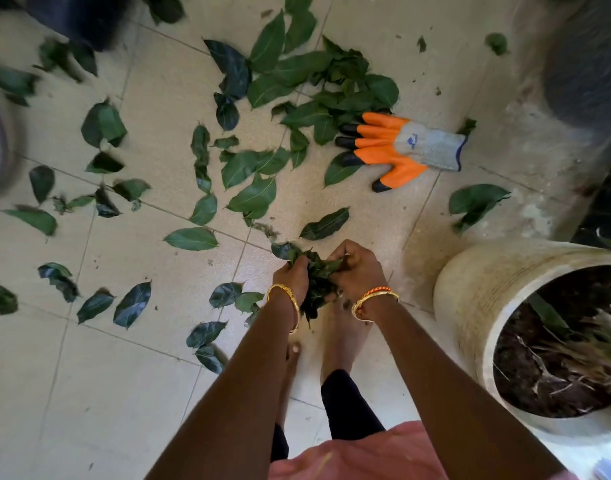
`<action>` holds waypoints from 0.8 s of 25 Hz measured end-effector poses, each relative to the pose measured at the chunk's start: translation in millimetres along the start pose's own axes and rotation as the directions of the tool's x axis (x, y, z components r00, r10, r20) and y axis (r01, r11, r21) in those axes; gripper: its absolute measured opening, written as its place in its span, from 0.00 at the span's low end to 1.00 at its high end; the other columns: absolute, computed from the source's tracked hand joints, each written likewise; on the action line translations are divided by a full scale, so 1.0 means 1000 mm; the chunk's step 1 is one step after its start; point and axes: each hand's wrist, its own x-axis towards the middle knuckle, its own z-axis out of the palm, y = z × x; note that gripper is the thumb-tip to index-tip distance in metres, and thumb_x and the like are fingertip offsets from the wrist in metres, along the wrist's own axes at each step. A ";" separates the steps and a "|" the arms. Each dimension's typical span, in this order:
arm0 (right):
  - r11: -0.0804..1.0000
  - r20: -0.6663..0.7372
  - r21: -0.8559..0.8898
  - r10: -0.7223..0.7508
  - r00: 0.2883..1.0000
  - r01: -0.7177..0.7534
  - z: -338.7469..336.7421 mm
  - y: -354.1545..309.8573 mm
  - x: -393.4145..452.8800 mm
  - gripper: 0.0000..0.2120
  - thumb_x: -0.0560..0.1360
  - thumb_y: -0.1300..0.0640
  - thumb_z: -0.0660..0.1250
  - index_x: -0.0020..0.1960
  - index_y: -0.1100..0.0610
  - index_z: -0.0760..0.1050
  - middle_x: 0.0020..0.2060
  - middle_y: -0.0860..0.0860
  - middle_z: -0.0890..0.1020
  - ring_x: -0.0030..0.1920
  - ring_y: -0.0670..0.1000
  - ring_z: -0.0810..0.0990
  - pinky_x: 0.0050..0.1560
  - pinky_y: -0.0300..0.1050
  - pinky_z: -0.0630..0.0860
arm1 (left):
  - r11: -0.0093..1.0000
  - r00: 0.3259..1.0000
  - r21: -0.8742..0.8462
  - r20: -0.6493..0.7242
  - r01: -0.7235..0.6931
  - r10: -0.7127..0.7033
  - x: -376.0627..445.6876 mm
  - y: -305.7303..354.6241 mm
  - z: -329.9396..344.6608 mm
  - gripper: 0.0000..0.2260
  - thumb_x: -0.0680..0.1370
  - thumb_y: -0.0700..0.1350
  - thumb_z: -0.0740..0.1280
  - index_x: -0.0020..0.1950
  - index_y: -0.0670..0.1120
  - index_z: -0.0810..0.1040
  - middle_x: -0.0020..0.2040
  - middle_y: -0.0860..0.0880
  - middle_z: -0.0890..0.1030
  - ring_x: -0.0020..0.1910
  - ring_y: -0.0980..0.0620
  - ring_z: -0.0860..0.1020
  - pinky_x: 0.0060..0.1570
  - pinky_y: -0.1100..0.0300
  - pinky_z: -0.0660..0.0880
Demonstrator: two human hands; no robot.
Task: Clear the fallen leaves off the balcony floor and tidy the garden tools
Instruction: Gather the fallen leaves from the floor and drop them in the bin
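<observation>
Pale square floor tiles (pixel 151 344) with thin grout lines make up the surface below you, dusted with soil crumbs towards the right. Loose green leaves (pixel 252 197) lie scattered across most of it, thickest in a heap at upper centre, thinner towards the left edge, where the picture is blurred.

Your left hand (pixel 292 277) and right hand (pixel 356 268) are held together above the floor, both with fingers curled round 1 shared bunch of gathered leaves (pixel 316 282). The bunch is pressed between the 2 palms and its ends hang down between your wrists. Each wrist carries gold bangles (pixel 285 296). Your bare feet (pixel 338 341) stand on the tiles directly under the hands.

1 garden glove (pixel 397 147), orange with black fingertips and a grey knitted cuff, lies flat on the floor beyond your hands, its fingertips touching the edge of the leaf heap. It is well apart from both hands.

A pale round planter (pixel 470 296) stands at your right, holding dark soil and dry stalks. 1 leaf cluster (pixel 477 200) lies on the tiles just beyond it. Dark pot shapes sit at the upper left and upper right corners; they are too blurred to describe further.
</observation>
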 end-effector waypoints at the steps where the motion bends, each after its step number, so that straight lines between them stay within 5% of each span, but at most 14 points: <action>1: 1.000 -0.004 -0.027 -0.003 1.000 0.003 0.004 -0.002 0.001 0.13 0.68 0.73 0.68 0.37 0.54 0.75 0.34 0.51 0.81 0.38 0.50 0.80 0.35 0.38 0.77 | 0.999 0.999 -0.036 0.006 0.032 -0.032 0.014 -0.007 -0.003 0.28 0.59 0.60 0.67 0.51 0.42 0.80 0.51 0.39 0.82 0.52 0.39 0.80 0.57 0.42 0.76; 3: 0.994 0.011 -0.105 -0.028 1.000 0.029 0.013 -0.006 0.001 0.12 0.67 0.73 0.66 0.36 0.57 0.76 0.35 0.52 0.80 0.39 0.51 0.79 0.37 0.37 0.77 | 0.997 0.999 -0.070 0.015 0.037 -0.036 0.017 -0.007 -0.008 0.28 0.55 0.60 0.69 0.49 0.45 0.80 0.51 0.40 0.82 0.52 0.40 0.80 0.57 0.43 0.76; 7: 0.995 0.277 -0.068 0.095 0.956 -0.079 0.025 -0.015 0.008 0.14 0.69 0.76 0.62 0.43 0.59 0.78 0.44 0.58 0.80 0.39 0.56 0.81 0.33 0.43 0.81 | 0.999 0.998 -0.036 -0.065 -0.012 0.010 0.005 0.008 -0.018 0.11 0.75 0.50 0.67 0.47 0.42 0.76 0.46 0.41 0.80 0.47 0.41 0.79 0.50 0.51 0.79; 9: 0.991 0.353 -0.111 0.105 0.930 -0.069 0.023 -0.021 0.018 0.17 0.70 0.76 0.59 0.48 0.61 0.80 0.48 0.57 0.81 0.41 0.52 0.79 0.33 0.35 0.78 | 0.996 0.997 -0.084 -0.080 0.009 -0.016 0.012 0.006 -0.026 0.11 0.78 0.48 0.65 0.48 0.39 0.76 0.44 0.40 0.80 0.43 0.40 0.80 0.41 0.52 0.81; 12: 0.965 0.046 -0.224 -0.128 0.991 0.135 0.013 -0.022 0.046 0.15 0.69 0.73 0.62 0.50 0.62 0.81 0.52 0.57 0.81 0.52 0.53 0.77 0.53 0.41 0.74 | 0.987 0.998 -0.156 -0.042 0.040 -0.047 0.024 0.005 -0.043 0.12 0.77 0.48 0.65 0.43 0.39 0.75 0.36 0.39 0.79 0.33 0.42 0.79 0.33 0.51 0.80; 15: 0.623 0.150 -0.711 -0.320 0.935 0.327 0.019 -0.005 0.077 0.22 0.70 0.69 0.66 0.62 0.56 0.75 0.62 0.58 0.71 0.61 0.60 0.68 0.58 0.50 0.70 | 0.991 0.997 -0.128 -0.058 0.050 -0.058 0.038 0.000 -0.068 0.11 0.77 0.47 0.64 0.44 0.39 0.75 0.27 0.44 0.71 0.21 0.49 0.70 0.24 0.63 0.69; 17: 0.418 0.208 -0.837 -0.354 0.912 0.354 0.027 0.009 0.089 0.21 0.72 0.65 0.67 0.64 0.55 0.74 0.63 0.59 0.69 0.62 0.62 0.66 0.57 0.56 0.71 | 0.990 0.995 -0.133 -0.075 0.049 -0.059 0.047 -0.008 -0.084 0.11 0.76 0.48 0.64 0.45 0.40 0.76 0.27 0.45 0.71 0.20 0.50 0.69 0.24 0.65 0.66; 20: 0.442 0.133 -0.826 -0.451 0.882 0.350 0.034 0.013 0.093 0.13 0.75 0.63 0.65 0.59 0.59 0.78 0.53 0.62 0.76 0.55 0.64 0.72 0.53 0.56 0.75 | 0.989 0.993 -0.140 -0.097 0.051 -0.065 0.053 -0.024 -0.102 0.10 0.76 0.48 0.65 0.41 0.42 0.74 0.33 0.43 0.73 0.23 0.49 0.69 0.24 0.66 0.65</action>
